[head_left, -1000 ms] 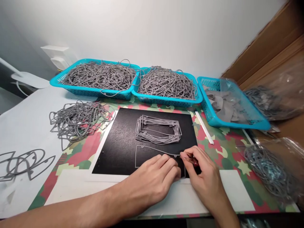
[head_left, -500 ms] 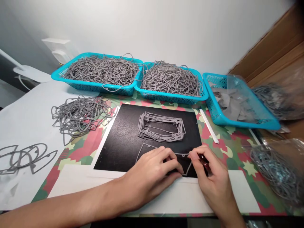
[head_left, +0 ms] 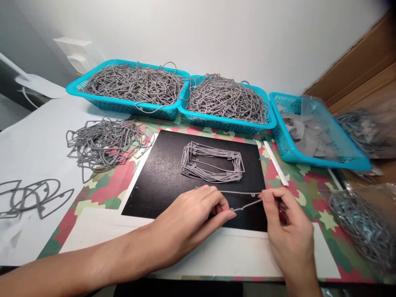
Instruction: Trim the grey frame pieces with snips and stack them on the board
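Note:
A single thin grey gasket frame (head_left: pixel 239 193) is stretched over the front of a black mat (head_left: pixel 168 177). My left hand (head_left: pixel 192 220) pinches its left end with curled fingers. My right hand (head_left: pixel 286 231) pinches its right corner and also holds a small dark red tool (head_left: pixel 281 212) against the palm. Just behind, a neat stack of the same grey gasket frames (head_left: pixel 213 162) lies on the mat.
Two turquoise baskets (head_left: pixel 102 105) (head_left: pixel 229 123) heaped with tangled grey gaskets stand at the back; a third basket (head_left: pixel 324 159) at right holds grey scraps. A loose gasket pile (head_left: pixel 103 142) lies left. Bags of gaskets (head_left: pixel 360 227) sit right. A white stick (head_left: pixel 275 163) lies beside the mat.
The single gasket has been lifted off the mat and pulled taut between both hands. My right hand moved right, my left hand shifted slightly back.

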`<action>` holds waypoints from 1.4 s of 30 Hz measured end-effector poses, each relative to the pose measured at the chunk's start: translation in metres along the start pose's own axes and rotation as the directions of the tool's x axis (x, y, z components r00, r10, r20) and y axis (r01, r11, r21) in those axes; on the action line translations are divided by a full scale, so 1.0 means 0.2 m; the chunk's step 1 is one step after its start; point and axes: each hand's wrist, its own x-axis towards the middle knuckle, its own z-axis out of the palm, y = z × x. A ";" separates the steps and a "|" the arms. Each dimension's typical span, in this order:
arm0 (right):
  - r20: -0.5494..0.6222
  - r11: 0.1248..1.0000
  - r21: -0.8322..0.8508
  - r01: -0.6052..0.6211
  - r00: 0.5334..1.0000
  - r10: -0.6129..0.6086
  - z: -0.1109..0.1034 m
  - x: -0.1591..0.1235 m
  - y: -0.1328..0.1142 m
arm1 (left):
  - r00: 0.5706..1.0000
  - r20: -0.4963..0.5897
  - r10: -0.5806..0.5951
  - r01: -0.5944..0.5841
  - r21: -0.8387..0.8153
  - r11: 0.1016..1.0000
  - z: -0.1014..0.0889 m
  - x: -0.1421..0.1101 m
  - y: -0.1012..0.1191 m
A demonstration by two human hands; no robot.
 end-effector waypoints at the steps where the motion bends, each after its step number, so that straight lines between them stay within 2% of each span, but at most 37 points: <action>1: -0.034 1.000 0.007 -0.020 0.999 0.020 0.00 0.00 0.00 | 1.000 0.005 0.001 -0.001 -0.014 1.000 0.00 0.00 0.00; 5: -0.076 0.999 -0.016 -0.040 0.996 0.038 0.00 -0.01 0.01 | 0.999 0.013 -0.030 0.031 -0.089 0.996 -0.01 -0.01 -0.01; 10: -0.017 0.994 -0.043 0.105 0.994 -0.106 -0.02 -0.05 0.01 | 0.999 0.004 -0.047 0.047 -0.160 0.986 -0.01 0.00 0.01; 15: 0.109 0.964 -0.007 0.267 0.958 -0.264 -0.05 -0.11 0.03 | 0.996 0.007 -0.091 0.091 -0.192 0.977 -0.02 0.01 0.02; 20: 0.171 0.975 0.033 0.222 0.959 -0.224 -0.09 -0.15 0.05 | 0.991 -0.016 -0.130 0.123 -0.227 0.966 -0.02 0.03 0.01; 29: 0.209 0.875 -0.043 0.482 0.861 -0.464 -0.08 -0.09 -0.01 | 0.987 0.004 -0.162 0.156 -0.298 0.942 -0.03 0.04 0.03; 35: 0.227 0.851 -0.082 0.519 0.841 -0.492 -0.07 -0.09 -0.02 | 0.983 0.026 -0.181 0.180 -0.312 0.933 -0.03 0.04 0.02; 42: 0.236 0.865 -0.070 0.496 0.851 -0.469 -0.07 -0.10 -0.02 | 0.978 0.043 -0.204 0.206 -0.347 0.915 -0.02 0.03 0.02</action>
